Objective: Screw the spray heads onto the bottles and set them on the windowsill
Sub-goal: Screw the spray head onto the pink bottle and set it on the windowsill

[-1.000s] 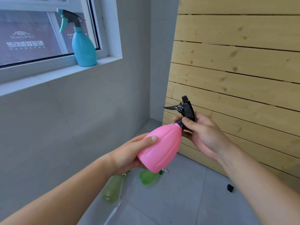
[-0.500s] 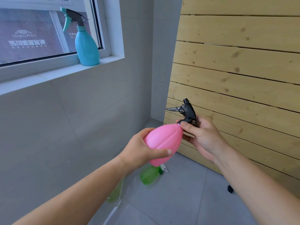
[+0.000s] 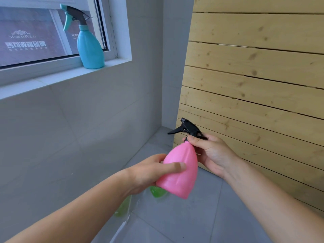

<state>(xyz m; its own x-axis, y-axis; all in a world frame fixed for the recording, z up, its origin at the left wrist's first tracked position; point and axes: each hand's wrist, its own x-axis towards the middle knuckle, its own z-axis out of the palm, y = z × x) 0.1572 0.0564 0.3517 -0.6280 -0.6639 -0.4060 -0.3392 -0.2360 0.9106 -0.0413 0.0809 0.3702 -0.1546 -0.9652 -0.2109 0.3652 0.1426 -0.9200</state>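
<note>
I hold a pink bottle (image 3: 180,172) tilted in front of me. My left hand (image 3: 149,172) wraps its body from the left, thumb across the front. A black spray head (image 3: 188,128) sits on its neck, and my right hand (image 3: 212,155) pinches the collar at the base of that head. A blue bottle (image 3: 90,50) with a teal and grey spray head stands upright on the white windowsill (image 3: 52,78) at upper left. Two green bottles lie on the floor below: one (image 3: 157,192) mostly hidden behind the pink bottle, a paler one (image 3: 122,207) partly behind my left forearm.
A grey tiled wall (image 3: 78,128) runs under the sill on the left. A slatted wooden panel (image 3: 254,85) leans on the right, close behind my right hand. Grey floor tiles (image 3: 184,221) lie below.
The pink bottle has turned in my hands, its base swinging down toward me. My left thumb has shifted across the bottle's front. My right fingers stay on the spray head's collar.
</note>
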